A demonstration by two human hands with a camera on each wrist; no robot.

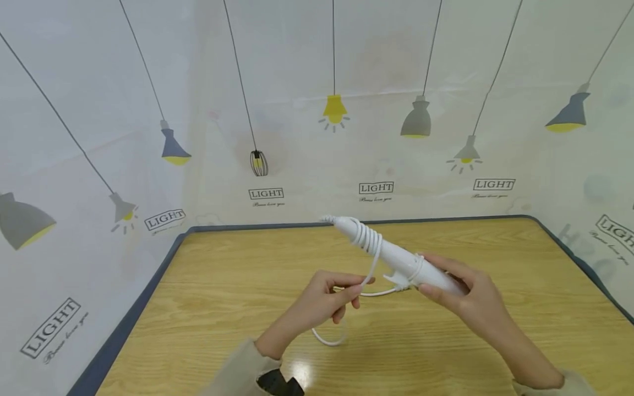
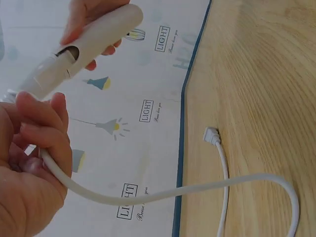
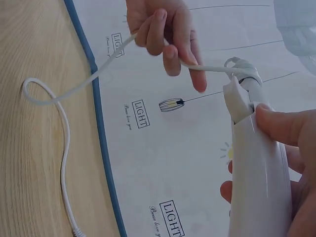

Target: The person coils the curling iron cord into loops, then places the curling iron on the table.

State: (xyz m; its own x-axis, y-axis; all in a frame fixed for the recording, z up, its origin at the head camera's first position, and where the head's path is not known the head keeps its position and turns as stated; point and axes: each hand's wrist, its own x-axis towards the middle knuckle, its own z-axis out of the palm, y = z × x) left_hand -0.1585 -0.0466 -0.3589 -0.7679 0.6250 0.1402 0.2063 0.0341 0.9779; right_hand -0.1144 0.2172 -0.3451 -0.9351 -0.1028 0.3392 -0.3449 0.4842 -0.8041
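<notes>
A white curling iron (image 1: 396, 258) is held tilted above the table, its cord end pointing up and left. Several turns of white cord (image 1: 369, 240) are wound around that end. My right hand (image 1: 477, 305) grips the wide lower end, thumb on the near side; the right wrist view shows the thumb beside the lever (image 3: 237, 101). Left of the iron, my left hand (image 1: 322, 302) pinches the loose cord between thumb and fingers. From there the cord hangs in a loop, and its plug (image 2: 211, 135) shows over the table in the left wrist view.
The wood-grain table (image 1: 223, 264) has a dark blue edge strip (image 1: 277, 225) along the back and sides. Behind it hangs a pale backdrop (image 1: 297, 126) printed with lamps and the word LIGHT. A black strap (image 1: 279, 382) sits at the left sleeve.
</notes>
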